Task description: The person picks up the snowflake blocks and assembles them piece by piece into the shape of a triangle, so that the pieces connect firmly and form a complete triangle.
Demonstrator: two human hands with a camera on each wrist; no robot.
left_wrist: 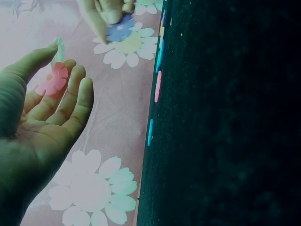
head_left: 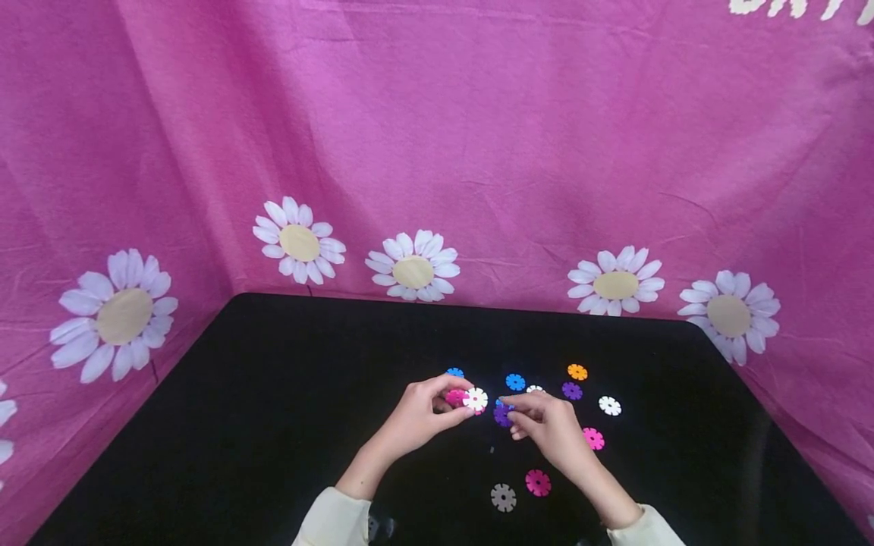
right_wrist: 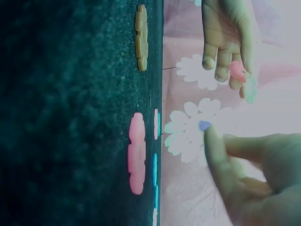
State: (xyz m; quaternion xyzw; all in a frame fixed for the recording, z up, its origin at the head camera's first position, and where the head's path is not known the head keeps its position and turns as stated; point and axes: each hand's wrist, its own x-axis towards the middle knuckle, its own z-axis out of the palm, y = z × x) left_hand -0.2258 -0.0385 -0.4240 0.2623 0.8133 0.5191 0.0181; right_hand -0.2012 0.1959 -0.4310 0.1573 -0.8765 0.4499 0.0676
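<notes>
My left hand [head_left: 418,415] pinches a white notched disc [head_left: 476,400] between thumb and fingers. A pink notched disc [head_left: 455,397] is joined to it at an angle, and the pair is held above the table, as the left wrist view shows. Close by on the right, my right hand [head_left: 554,426] pinches a purple notched disc [head_left: 503,415] at its edge, also raised. In the right wrist view only a small part of the purple disc [right_wrist: 204,125] shows past the fingertips. The two hands are a short gap apart, their discs facing each other.
Loose notched discs lie on the black table [head_left: 273,425]. Behind the hands are blue [head_left: 515,382], orange [head_left: 576,372], purple [head_left: 572,390] and white [head_left: 610,406] ones. Nearer lie a grey disc [head_left: 503,497] and pink disc [head_left: 538,483]. A pink flowered cloth [head_left: 478,152] hangs behind.
</notes>
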